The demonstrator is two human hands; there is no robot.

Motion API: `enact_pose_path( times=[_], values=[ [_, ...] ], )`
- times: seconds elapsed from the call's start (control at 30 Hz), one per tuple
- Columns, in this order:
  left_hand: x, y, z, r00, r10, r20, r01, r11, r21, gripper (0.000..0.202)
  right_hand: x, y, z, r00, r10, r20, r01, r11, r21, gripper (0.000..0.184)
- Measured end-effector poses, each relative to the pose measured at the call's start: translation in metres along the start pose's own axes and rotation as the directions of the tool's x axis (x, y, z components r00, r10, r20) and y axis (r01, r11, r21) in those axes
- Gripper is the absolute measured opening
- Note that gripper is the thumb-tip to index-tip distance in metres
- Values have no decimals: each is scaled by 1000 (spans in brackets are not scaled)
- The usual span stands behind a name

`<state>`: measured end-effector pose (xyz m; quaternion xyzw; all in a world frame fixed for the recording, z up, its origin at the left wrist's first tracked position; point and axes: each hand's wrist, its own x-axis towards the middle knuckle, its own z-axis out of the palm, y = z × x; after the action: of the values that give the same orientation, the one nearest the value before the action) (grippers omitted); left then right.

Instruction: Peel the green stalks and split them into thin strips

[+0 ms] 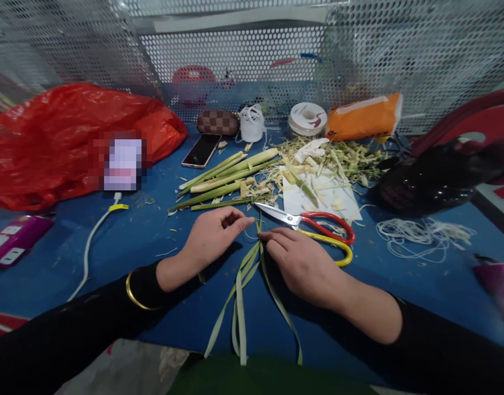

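Several long green leaf strips [240, 307] are gathered at their top and fan out toward the table's front edge. My right hand [305, 266] pinches the bunch near the gathered point. Just left of its top, my left hand [213, 233] has its fingers curled and thumb pressed toward them; what it holds, if anything, is too small to make out. A thin pale thread [250, 236] loops beside the bunch between the hands. Scissors [293, 219] with one red and one yellow handle lie partly behind my right hand, blades pointing left.
Cut green stalks [231, 178] and a heap of shreds [346, 159] lie behind the hands. White string [416, 236] lies tangled at right near a black bag [424, 181]. A phone [202, 151], a charging phone [123, 164] and a red plastic bag [71, 142] sit left.
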<state>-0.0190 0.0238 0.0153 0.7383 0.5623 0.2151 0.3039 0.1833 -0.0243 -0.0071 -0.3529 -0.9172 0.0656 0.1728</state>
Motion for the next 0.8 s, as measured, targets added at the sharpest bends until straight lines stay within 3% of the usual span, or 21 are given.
enact_pose_path(
  times=[0.13,0.2,0.3,0.33,0.4,0.43,0.5,0.57,0.67,0.73,0.8],
  values=[
    [-6,5,-3,988,-154,32,155,987,-46,34,0,0,0,1000,3,10,-3,1000,10,26],
    [-7,4,-9,986,-155,-53,152,987,-58,32,1,-1,-1,1000,1,11,-2,1000,11,26],
    [-9,-2,-19,957,-40,-286,68,993,91,30,1,-1,-1,1000,2,12,-3,1000,14,26],
    [-10,-5,-21,957,-11,-291,52,990,133,24,0,-1,-1,1000,2,11,-2,1000,19,26],
    [-14,-7,-21,988,-2,-157,29,985,170,15,0,-1,0,1000,0,3,-1,1000,25,26],
    [-16,-7,-19,996,-43,-75,53,989,141,20,0,-1,0,1000,-2,0,2,1000,24,26],
    [-19,-3,-13,974,-209,83,211,977,-15,32,0,-1,0,1000,-4,-1,4,1000,11,26],
    [-19,4,-7,907,-353,230,396,900,-183,36,0,-1,0,1000,-6,6,6,1000,-1,26],
    [-14,14,-2,776,-474,417,628,644,-437,34,1,-1,1,1000,-6,14,6,1000,-3,24],
    [-11,20,-3,702,-515,491,711,476,-517,31,1,-1,1,1000,-7,12,7,1000,-4,23],
    [-8,24,-3,666,-544,510,740,394,-546,28,1,-1,2,1000,-13,-2,13,1000,-6,22]
  ],
)
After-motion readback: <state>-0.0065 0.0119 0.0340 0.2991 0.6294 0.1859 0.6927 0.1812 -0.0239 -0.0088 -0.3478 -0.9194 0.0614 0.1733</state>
